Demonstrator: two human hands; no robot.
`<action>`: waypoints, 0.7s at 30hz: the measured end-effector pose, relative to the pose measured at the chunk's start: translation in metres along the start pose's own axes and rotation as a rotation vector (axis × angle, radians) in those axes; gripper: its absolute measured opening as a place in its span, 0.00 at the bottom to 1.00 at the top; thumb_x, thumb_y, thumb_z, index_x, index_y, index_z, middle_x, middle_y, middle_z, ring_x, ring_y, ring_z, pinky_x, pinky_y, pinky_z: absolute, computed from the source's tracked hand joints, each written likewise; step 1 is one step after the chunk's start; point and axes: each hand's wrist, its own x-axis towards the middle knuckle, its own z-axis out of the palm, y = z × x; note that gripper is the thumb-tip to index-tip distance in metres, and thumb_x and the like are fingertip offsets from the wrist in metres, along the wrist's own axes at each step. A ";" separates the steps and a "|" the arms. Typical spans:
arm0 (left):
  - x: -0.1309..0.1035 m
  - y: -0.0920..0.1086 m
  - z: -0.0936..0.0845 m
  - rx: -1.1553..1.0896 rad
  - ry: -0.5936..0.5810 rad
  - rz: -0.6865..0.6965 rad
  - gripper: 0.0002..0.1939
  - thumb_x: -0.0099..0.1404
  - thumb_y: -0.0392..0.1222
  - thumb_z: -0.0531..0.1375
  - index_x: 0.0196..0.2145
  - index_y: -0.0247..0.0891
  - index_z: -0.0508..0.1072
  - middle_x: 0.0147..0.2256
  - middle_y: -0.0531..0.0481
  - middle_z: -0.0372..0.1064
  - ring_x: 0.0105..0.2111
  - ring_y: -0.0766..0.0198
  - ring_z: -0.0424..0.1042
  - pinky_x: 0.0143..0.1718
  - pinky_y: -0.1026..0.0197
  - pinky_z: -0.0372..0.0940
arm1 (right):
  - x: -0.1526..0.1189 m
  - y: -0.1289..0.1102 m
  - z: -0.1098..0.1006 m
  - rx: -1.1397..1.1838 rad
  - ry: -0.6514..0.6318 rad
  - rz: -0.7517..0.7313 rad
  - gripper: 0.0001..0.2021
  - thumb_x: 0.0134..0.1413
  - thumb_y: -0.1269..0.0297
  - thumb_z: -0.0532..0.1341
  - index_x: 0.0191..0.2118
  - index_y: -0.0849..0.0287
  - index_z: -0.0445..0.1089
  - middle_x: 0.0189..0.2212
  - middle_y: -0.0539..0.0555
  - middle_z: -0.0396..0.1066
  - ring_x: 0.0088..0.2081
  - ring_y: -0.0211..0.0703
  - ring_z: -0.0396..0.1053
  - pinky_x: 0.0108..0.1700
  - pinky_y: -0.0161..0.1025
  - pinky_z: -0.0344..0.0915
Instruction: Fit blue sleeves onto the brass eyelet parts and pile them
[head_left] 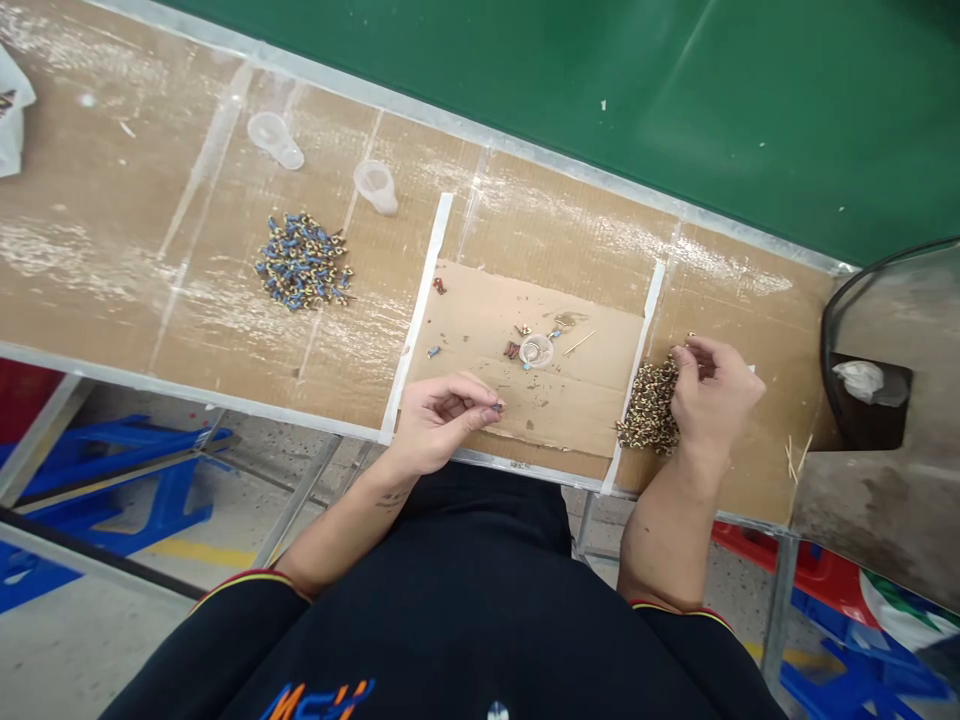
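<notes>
The left hand (pixel 448 420) pinches a small dark piece (pixel 497 407) between thumb and fingertips, just above the near edge of a cardboard sheet (pixel 480 300). The right hand (pixel 709 385) is at the gold pile (pixel 646 412), its thumb and fingers curled close together at the pile's far side; whether they grip a piece cannot be told. A small clear cup (pixel 536 350) is on the sheet, with red bits (pixel 512 350) beside it and a thin stick (pixel 580 343) to its right. On the worktop (pixel 390 260), left of the sheet, lies a blue-and-gold pile (pixel 304 262), with two clear plastic containers (pixel 375 187) beyond it. More thin sticks (pixel 798 458) lie near the worktop's right end.
</notes>
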 end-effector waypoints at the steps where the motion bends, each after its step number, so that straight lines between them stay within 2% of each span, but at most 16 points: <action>1: 0.000 0.000 0.000 0.001 0.001 0.001 0.05 0.64 0.41 0.75 0.34 0.38 0.85 0.31 0.46 0.82 0.30 0.65 0.82 0.30 0.69 0.77 | -0.001 -0.001 0.000 0.026 0.016 0.023 0.11 0.59 0.55 0.65 0.39 0.57 0.78 0.35 0.58 0.81 0.36 0.51 0.78 0.44 0.50 0.76; 9: -0.001 -0.003 -0.004 0.004 0.028 -0.007 0.08 0.64 0.43 0.75 0.33 0.37 0.84 0.31 0.46 0.81 0.30 0.65 0.81 0.31 0.67 0.77 | -0.007 -0.012 -0.001 0.167 0.171 0.115 0.14 0.52 0.53 0.72 0.37 0.59 0.79 0.29 0.54 0.80 0.31 0.50 0.80 0.40 0.50 0.80; 15: -0.001 -0.004 -0.005 0.016 0.031 -0.005 0.08 0.64 0.43 0.75 0.34 0.37 0.84 0.31 0.46 0.81 0.31 0.65 0.81 0.31 0.67 0.76 | -0.007 -0.010 -0.008 0.198 0.203 0.173 0.10 0.52 0.58 0.74 0.36 0.57 0.80 0.30 0.56 0.80 0.33 0.54 0.81 0.40 0.50 0.79; 18: -0.001 -0.003 -0.004 0.013 0.023 -0.003 0.07 0.64 0.43 0.75 0.34 0.38 0.84 0.31 0.46 0.81 0.31 0.65 0.81 0.32 0.67 0.76 | -0.008 -0.010 -0.014 0.202 0.231 0.144 0.08 0.54 0.60 0.74 0.38 0.56 0.81 0.31 0.58 0.80 0.32 0.53 0.79 0.38 0.50 0.77; 21: -0.001 -0.001 -0.004 0.029 0.010 -0.026 0.08 0.64 0.44 0.75 0.34 0.37 0.84 0.31 0.45 0.81 0.31 0.64 0.81 0.32 0.66 0.76 | -0.015 -0.025 -0.018 0.225 0.256 0.037 0.06 0.56 0.63 0.75 0.38 0.55 0.82 0.32 0.55 0.80 0.32 0.50 0.78 0.35 0.47 0.74</action>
